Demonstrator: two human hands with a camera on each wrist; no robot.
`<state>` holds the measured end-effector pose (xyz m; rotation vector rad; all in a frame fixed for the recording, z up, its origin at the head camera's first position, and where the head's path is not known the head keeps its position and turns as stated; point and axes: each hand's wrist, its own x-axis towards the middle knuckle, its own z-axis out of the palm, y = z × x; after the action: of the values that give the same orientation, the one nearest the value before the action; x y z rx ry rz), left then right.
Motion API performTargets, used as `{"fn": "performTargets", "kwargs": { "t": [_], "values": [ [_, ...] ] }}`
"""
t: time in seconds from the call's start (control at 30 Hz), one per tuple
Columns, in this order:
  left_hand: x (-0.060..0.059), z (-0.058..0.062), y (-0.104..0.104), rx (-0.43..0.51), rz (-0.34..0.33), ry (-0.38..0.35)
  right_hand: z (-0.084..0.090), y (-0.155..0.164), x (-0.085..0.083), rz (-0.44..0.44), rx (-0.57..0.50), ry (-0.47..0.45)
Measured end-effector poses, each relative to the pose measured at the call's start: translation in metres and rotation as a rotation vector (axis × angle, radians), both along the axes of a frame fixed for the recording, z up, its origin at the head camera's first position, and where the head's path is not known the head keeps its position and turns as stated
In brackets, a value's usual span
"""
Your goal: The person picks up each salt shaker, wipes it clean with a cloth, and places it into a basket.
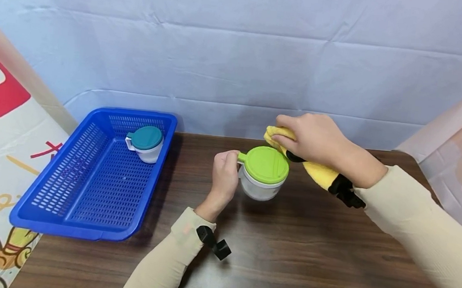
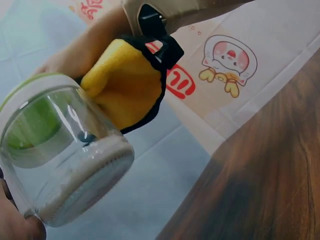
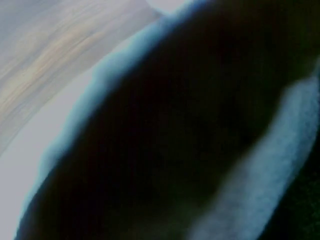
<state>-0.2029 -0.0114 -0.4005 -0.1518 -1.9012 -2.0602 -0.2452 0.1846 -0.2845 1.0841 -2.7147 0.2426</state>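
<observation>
My left hand (image 1: 224,175) grips the handle of a clear seasoning jar (image 1: 261,188) with a bright green lid (image 1: 267,165). In the left wrist view the jar (image 2: 75,150) is tilted, its glass see-through and a pale layer showing at the base. My right hand (image 1: 317,136) holds a yellow cloth (image 1: 279,134) with dark trim against the far right edge of the lid. Part of the cloth (image 2: 125,82) hangs below that hand beside the jar. Something dark and blurred, very close, fills most of the right wrist view.
A blue plastic basket (image 1: 139,209) stands on the left of the brown wooden table (image 1: 307,262). Inside its far right corner is a similar jar (image 1: 149,154) with a teal lid. A pale cloth backdrop (image 1: 230,69) hangs behind the table, with printed sheets at both sides.
</observation>
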Motion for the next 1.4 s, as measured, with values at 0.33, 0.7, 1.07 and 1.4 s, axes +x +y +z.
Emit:
{"fn": "performTargets", "kwargs": {
  "t": [0.33,0.7,1.07,1.4],
  "values": [
    [-0.001,0.003,-0.002,0.049,-0.029,-0.001,-0.005,0.012,-0.012,-0.122,0.027,-0.077],
    [-0.002,0.002,-0.003,0.057,-0.029,0.003,0.008,0.015,-0.006,-0.169,-0.017,-0.113],
    [-0.003,0.003,-0.003,0.061,-0.033,0.008,0.020,0.015,0.010,-0.122,-0.062,-0.034],
    [-0.003,0.004,-0.003,0.061,-0.027,0.004,0.029,0.008,0.029,-0.008,-0.078,0.070]
  ]
}}
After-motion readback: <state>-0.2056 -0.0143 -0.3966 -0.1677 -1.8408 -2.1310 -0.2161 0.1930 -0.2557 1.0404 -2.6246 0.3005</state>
